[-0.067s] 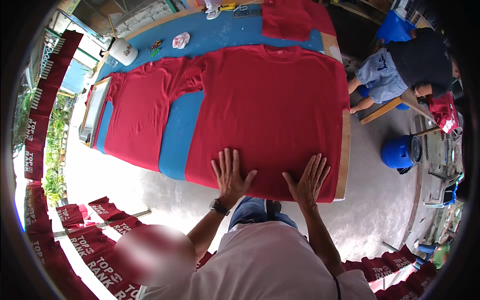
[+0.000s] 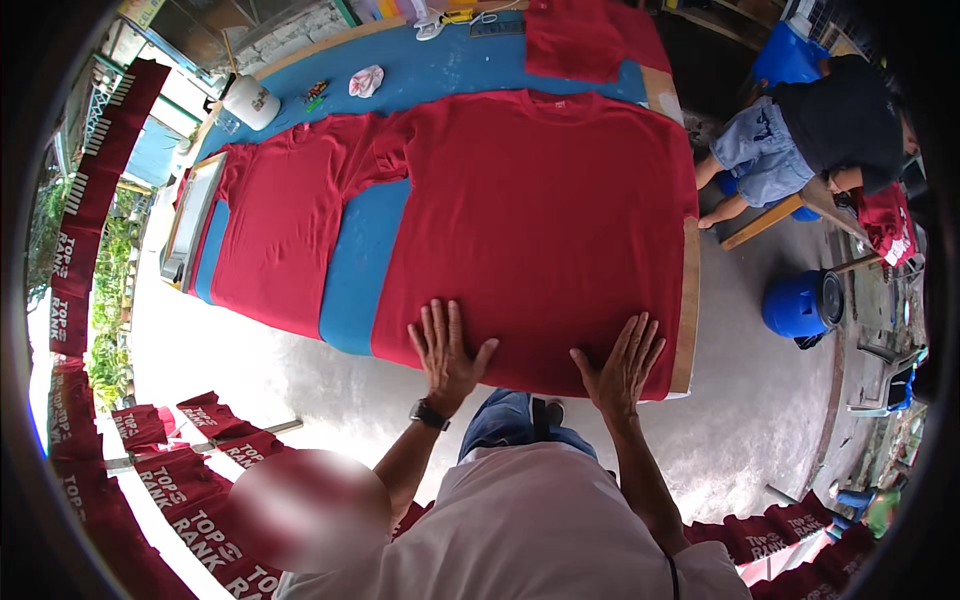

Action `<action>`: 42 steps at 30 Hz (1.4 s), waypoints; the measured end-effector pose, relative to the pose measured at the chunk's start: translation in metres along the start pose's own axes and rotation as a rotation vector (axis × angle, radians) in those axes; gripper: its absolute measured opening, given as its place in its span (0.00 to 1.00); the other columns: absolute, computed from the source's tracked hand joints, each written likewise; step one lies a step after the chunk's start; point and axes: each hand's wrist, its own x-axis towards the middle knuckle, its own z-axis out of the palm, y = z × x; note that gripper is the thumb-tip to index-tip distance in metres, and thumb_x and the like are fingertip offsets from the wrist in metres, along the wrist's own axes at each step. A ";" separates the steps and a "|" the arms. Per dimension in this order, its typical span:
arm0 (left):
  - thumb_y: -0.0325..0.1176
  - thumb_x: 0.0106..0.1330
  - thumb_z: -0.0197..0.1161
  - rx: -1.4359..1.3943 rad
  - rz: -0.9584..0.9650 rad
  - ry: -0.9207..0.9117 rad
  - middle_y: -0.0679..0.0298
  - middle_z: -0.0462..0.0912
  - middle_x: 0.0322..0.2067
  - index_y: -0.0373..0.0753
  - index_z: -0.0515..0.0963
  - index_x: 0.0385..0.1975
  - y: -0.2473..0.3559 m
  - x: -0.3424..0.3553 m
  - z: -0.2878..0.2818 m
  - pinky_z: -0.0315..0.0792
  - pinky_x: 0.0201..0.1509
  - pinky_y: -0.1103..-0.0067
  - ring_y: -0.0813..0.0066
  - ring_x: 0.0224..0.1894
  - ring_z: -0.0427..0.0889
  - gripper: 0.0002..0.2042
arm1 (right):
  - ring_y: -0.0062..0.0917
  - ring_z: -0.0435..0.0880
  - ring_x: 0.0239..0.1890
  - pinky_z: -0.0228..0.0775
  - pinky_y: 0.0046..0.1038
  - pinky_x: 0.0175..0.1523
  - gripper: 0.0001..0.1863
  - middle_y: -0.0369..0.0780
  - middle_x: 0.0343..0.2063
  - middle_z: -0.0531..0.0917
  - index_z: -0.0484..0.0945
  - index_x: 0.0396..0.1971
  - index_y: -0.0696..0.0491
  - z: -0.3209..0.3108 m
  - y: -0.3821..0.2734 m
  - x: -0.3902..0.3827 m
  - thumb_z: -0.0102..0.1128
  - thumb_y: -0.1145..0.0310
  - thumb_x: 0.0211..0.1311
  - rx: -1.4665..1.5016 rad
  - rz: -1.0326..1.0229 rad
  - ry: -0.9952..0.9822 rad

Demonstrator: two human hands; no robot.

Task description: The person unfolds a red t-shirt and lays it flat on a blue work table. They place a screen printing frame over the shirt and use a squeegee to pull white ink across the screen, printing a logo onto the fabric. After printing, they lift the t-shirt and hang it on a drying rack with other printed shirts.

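Observation:
A large dark red T-shirt (image 2: 545, 230) lies spread flat on the blue-topped table (image 2: 355, 255), its collar toward the far side. My left hand (image 2: 447, 355) rests palm down on the near hem, fingers spread. Flat on the same hem, farther right, is my right hand (image 2: 620, 370), its thumb held out to the left. Neither hand grips anything. To the left a second red T-shirt (image 2: 280, 220) is laid out, one sleeve meeting the first shirt's sleeve. Beyond it at the table's left end sits a framed screen (image 2: 192, 220).
A white tub (image 2: 250, 103), a crumpled cloth (image 2: 366, 81) and another red shirt (image 2: 575, 42) are on the table's far side. At right a person (image 2: 830, 130) bends by a wooden bench (image 2: 765, 222), near a blue drum (image 2: 795, 303). Printed red shirts (image 2: 190, 490) hang at lower left.
My left hand has slid a little to the left along the hem. My right hand has shifted very slightly right. The shirts lie as before.

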 end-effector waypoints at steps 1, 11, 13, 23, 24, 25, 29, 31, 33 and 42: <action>0.64 0.68 0.67 0.016 -0.055 0.029 0.39 0.54 0.81 0.35 0.57 0.81 -0.021 -0.013 -0.004 0.37 0.82 0.37 0.36 0.83 0.51 0.51 | 0.60 0.48 0.83 0.33 0.63 0.84 0.67 0.64 0.79 0.52 0.51 0.78 0.72 -0.001 0.011 -0.015 0.62 0.26 0.63 -0.007 0.016 0.013; 0.72 0.70 0.59 -0.131 -0.304 0.048 0.34 0.44 0.82 0.30 0.48 0.82 -0.095 -0.087 -0.014 0.40 0.81 0.36 0.33 0.85 0.38 0.56 | 0.51 0.45 0.85 0.32 0.64 0.83 0.54 0.55 0.83 0.50 0.44 0.83 0.61 0.000 0.095 -0.121 0.44 0.31 0.78 -0.179 0.188 0.022; 0.71 0.73 0.55 -0.191 -0.300 0.016 0.39 0.41 0.83 0.35 0.48 0.84 -0.099 -0.100 -0.019 0.37 0.82 0.38 0.34 0.85 0.34 0.53 | 0.51 0.44 0.86 0.31 0.63 0.83 0.52 0.54 0.83 0.49 0.44 0.84 0.60 0.007 0.107 -0.131 0.41 0.32 0.79 -0.183 0.222 0.007; 0.49 0.83 0.56 -0.728 -0.559 0.181 0.44 0.62 0.20 0.30 0.74 0.25 -0.207 -0.214 -0.120 0.62 0.27 0.58 0.54 0.22 0.56 0.28 | 0.54 0.53 0.83 0.42 0.65 0.82 0.40 0.55 0.81 0.57 0.60 0.80 0.56 0.008 0.029 -0.160 0.42 0.41 0.84 -0.131 0.200 0.237; 0.48 0.83 0.56 -0.772 -0.655 0.156 0.43 0.61 0.21 0.29 0.73 0.24 -0.227 -0.230 -0.125 0.62 0.27 0.59 0.54 0.26 0.53 0.28 | 0.54 0.54 0.83 0.43 0.64 0.82 0.38 0.55 0.81 0.58 0.61 0.80 0.57 0.015 -0.020 -0.157 0.45 0.44 0.84 -0.025 0.111 0.276; 0.49 0.84 0.55 -0.784 -0.652 0.137 0.50 0.57 0.22 0.30 0.72 0.25 -0.250 -0.245 -0.128 0.60 0.27 0.62 0.62 0.26 0.53 0.28 | 0.54 0.54 0.83 0.43 0.64 0.82 0.37 0.54 0.80 0.59 0.63 0.79 0.57 0.022 -0.074 -0.153 0.48 0.46 0.84 0.090 0.064 0.273; 0.47 0.85 0.54 -0.776 -0.638 -0.026 0.42 0.60 0.22 0.29 0.72 0.28 -0.356 -0.295 -0.137 0.60 0.27 0.59 0.56 0.25 0.53 0.26 | 0.52 0.51 0.84 0.42 0.57 0.85 0.35 0.53 0.82 0.55 0.60 0.79 0.57 0.059 -0.316 -0.158 0.54 0.55 0.83 0.420 -0.357 0.009; 0.41 0.83 0.56 -0.752 -0.557 -0.007 0.43 0.66 0.21 0.30 0.74 0.35 -0.408 -0.312 -0.146 0.64 0.28 0.60 0.56 0.22 0.63 0.18 | 0.53 0.50 0.84 0.42 0.56 0.85 0.37 0.53 0.82 0.54 0.59 0.80 0.58 0.080 -0.425 -0.141 0.55 0.53 0.82 0.448 -0.533 -0.113; 0.34 0.81 0.60 -0.749 -0.474 0.052 0.46 0.72 0.22 0.32 0.75 0.42 -0.452 -0.316 -0.161 0.68 0.29 0.60 0.55 0.23 0.72 0.10 | 0.53 0.49 0.84 0.42 0.56 0.85 0.39 0.54 0.82 0.53 0.57 0.80 0.59 0.106 -0.526 -0.105 0.54 0.50 0.82 0.462 -0.685 -0.164; 0.31 0.75 0.66 -0.790 -0.539 -0.028 0.52 0.89 0.35 0.35 0.83 0.50 -0.636 -0.287 -0.229 0.81 0.40 0.68 0.58 0.36 0.89 0.09 | 0.47 0.41 0.86 0.29 0.54 0.87 0.48 0.51 0.84 0.45 0.47 0.84 0.53 0.224 -0.851 0.090 0.39 0.33 0.80 0.105 -0.793 -0.267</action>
